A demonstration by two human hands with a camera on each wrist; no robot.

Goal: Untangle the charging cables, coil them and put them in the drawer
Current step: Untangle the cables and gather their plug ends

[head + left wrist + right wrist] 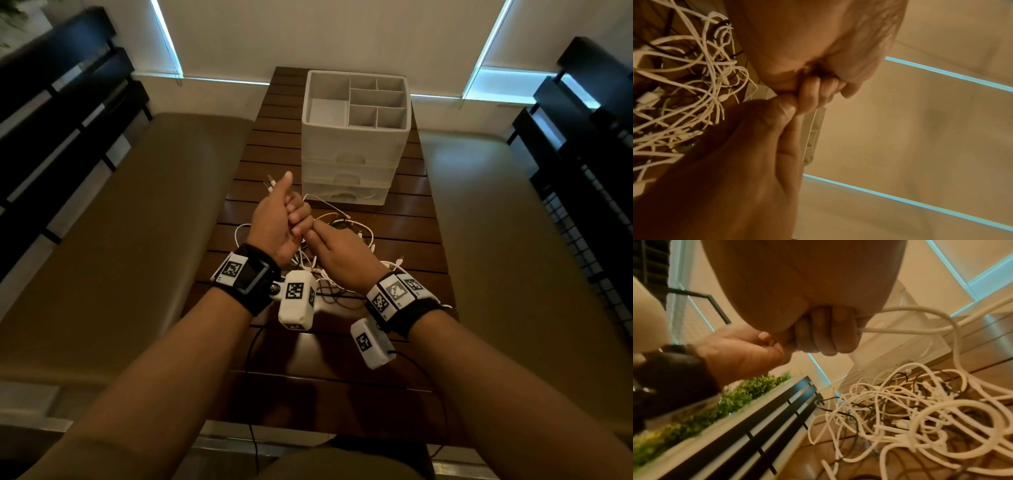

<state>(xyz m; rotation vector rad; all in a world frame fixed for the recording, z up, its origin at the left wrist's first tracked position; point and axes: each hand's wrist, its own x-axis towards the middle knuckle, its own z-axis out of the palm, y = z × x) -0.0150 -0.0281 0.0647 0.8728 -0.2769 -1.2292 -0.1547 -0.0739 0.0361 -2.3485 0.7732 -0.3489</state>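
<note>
A tangle of white and a few dark charging cables [346, 233] lies on the wooden slatted table [404, 219], below my hands. My left hand [291, 212] is a raised fist, thumb up, gripping a white cable whose plug ends [269, 182] stick out beside the thumb. My right hand [317, 236] touches the left fist. Its curled fingers [824, 337] pinch a white cable [920, 327] that loops down into the tangle [910, 410]. The left wrist view shows the tangle [684, 81] too. The white drawer unit [356, 161] stands behind, drawers shut.
The unit's top is an open tray with dividers [363, 99]. Padded benches flank the table on the left [137, 240] and right [496, 240], with dark slatted backrests [51, 120] behind them. Thin black leads [253, 394] from the wrist cameras hang over the near table edge.
</note>
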